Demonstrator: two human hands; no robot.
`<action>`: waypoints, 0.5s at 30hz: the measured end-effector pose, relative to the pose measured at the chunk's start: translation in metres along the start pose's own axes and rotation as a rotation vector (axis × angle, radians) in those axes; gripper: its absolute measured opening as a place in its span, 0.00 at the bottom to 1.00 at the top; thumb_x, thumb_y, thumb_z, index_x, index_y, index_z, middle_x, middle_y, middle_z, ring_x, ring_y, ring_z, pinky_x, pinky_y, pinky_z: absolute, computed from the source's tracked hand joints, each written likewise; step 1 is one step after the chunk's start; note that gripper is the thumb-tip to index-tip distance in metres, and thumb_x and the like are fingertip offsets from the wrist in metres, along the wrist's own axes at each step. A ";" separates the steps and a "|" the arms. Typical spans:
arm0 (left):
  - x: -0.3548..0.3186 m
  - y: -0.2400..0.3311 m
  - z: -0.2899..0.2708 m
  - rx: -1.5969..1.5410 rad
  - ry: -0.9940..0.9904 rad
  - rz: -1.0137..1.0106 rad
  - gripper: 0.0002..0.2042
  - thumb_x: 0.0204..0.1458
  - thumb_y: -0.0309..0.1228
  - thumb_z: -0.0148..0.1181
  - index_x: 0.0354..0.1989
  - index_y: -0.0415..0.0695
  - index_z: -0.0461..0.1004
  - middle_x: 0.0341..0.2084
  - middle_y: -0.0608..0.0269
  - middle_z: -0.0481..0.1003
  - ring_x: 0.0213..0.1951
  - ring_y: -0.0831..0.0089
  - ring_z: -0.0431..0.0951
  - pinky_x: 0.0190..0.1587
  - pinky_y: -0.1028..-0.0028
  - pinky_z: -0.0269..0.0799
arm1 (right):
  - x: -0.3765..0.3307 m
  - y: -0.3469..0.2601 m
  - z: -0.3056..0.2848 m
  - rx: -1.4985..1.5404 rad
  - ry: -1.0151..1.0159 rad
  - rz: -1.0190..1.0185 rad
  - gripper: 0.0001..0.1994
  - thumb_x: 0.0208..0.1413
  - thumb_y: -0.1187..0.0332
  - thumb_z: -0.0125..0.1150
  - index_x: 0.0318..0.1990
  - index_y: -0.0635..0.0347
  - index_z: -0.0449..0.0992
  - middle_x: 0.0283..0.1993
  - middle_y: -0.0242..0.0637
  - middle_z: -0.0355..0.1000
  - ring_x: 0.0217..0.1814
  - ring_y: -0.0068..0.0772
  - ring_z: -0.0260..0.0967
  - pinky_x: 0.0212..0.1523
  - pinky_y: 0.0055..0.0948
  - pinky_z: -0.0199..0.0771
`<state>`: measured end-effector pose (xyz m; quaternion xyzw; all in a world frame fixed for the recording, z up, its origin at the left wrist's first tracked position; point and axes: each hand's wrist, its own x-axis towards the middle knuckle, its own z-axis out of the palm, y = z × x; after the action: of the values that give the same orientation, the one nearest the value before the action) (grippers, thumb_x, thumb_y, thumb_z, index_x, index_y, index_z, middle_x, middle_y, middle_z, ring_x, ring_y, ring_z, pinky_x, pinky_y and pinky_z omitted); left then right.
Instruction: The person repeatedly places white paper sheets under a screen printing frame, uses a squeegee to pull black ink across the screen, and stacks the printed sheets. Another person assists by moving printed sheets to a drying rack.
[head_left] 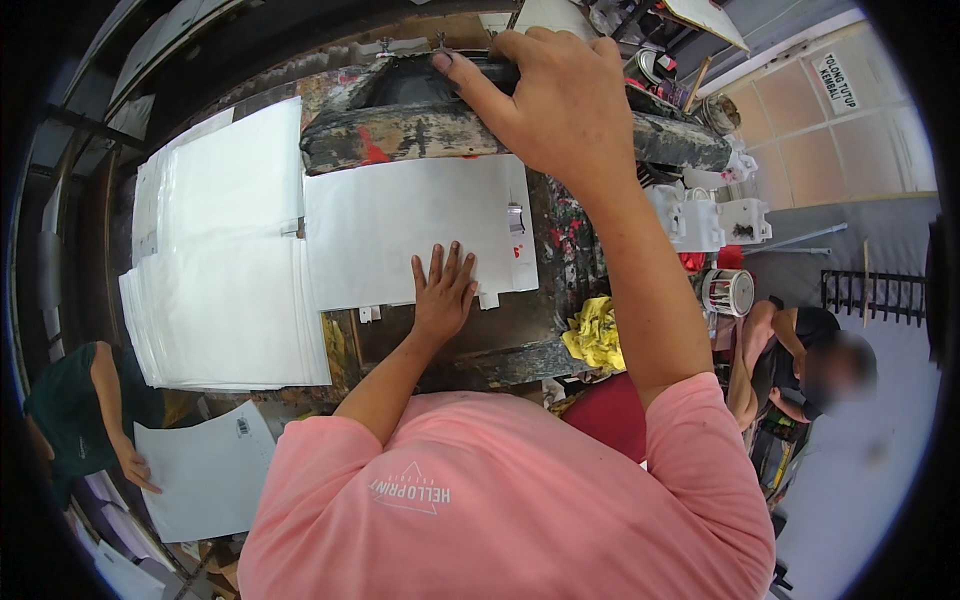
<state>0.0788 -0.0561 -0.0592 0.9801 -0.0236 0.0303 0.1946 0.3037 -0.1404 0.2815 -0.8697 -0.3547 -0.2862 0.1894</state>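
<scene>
My left hand (443,292) lies flat with fingers spread on a white sheet (400,225), near its lower right. Over a paint-stained frame (400,135) on the table's far side, my right hand (565,100) is raised and looks larger than the left. Its thumb, dark-smudged at the tip, reaches left past the frame's near bar. The other fingers bend down out of sight, so what they grip is hidden. Dark, ink-covered surface (415,80) shows inside the frame. The sheet's far edge meets the frame's near bar.
Stacked white sheets (230,315) lie left of my left hand. A crumpled yellow cloth (597,335) and a paint can (728,292) are to the right. At lower left a person (95,420) holds a white sheet (215,480); another person (800,365) sits at right.
</scene>
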 end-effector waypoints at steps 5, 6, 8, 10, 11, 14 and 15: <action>-0.007 -0.007 0.002 0.004 0.021 -0.086 0.27 0.74 0.44 0.47 0.78 0.49 0.63 0.80 0.56 0.57 0.82 0.50 0.50 0.79 0.32 0.31 | -0.013 -0.003 0.001 -0.012 -0.017 -0.013 0.31 0.61 0.37 0.63 0.33 0.62 0.87 0.32 0.41 0.80 0.35 0.44 0.77 0.47 0.45 0.61; -0.009 -0.009 0.001 0.023 0.020 -0.083 0.27 0.74 0.44 0.46 0.79 0.49 0.62 0.80 0.58 0.57 0.82 0.50 0.50 0.79 0.32 0.30 | -0.016 -0.005 0.000 -0.017 -0.024 -0.009 0.30 0.61 0.38 0.63 0.33 0.62 0.87 0.32 0.41 0.80 0.36 0.44 0.77 0.48 0.45 0.61; -0.010 -0.012 -0.001 0.061 0.015 -0.081 0.27 0.75 0.43 0.45 0.79 0.49 0.61 0.81 0.61 0.57 0.82 0.51 0.50 0.79 0.33 0.30 | -0.020 -0.008 0.000 -0.023 -0.039 0.000 0.30 0.62 0.38 0.63 0.33 0.62 0.87 0.32 0.41 0.80 0.37 0.44 0.77 0.48 0.46 0.61; -0.010 -0.013 -0.001 0.018 0.022 -0.099 0.26 0.75 0.42 0.44 0.78 0.48 0.63 0.80 0.62 0.58 0.82 0.51 0.50 0.79 0.33 0.30 | -0.026 -0.007 0.001 -0.019 -0.025 -0.014 0.30 0.62 0.38 0.63 0.34 0.62 0.87 0.32 0.41 0.80 0.38 0.43 0.77 0.48 0.46 0.61; -0.010 -0.015 -0.002 -0.003 0.026 -0.108 0.26 0.75 0.41 0.44 0.78 0.48 0.63 0.80 0.62 0.59 0.82 0.51 0.50 0.79 0.32 0.30 | -0.028 -0.007 0.001 -0.016 -0.017 -0.021 0.30 0.62 0.38 0.63 0.34 0.62 0.87 0.32 0.41 0.80 0.38 0.43 0.77 0.48 0.46 0.61; -0.007 -0.032 -0.008 -0.135 0.010 -0.164 0.24 0.75 0.41 0.44 0.76 0.48 0.67 0.78 0.62 0.62 0.81 0.49 0.53 0.79 0.32 0.30 | -0.032 -0.011 0.000 -0.004 -0.053 -0.025 0.30 0.63 0.38 0.63 0.35 0.62 0.87 0.32 0.41 0.80 0.38 0.43 0.77 0.48 0.46 0.61; -0.002 -0.031 -0.020 -0.164 0.030 -0.153 0.23 0.75 0.41 0.44 0.75 0.48 0.68 0.78 0.62 0.63 0.80 0.49 0.54 0.78 0.31 0.30 | -0.034 -0.010 0.001 -0.014 -0.049 -0.031 0.30 0.63 0.38 0.62 0.35 0.62 0.87 0.32 0.41 0.80 0.38 0.43 0.77 0.48 0.46 0.61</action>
<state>0.0778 -0.0195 -0.0527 0.9593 0.0516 0.0281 0.2763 0.2764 -0.1509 0.2605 -0.8721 -0.3707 -0.2702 0.1701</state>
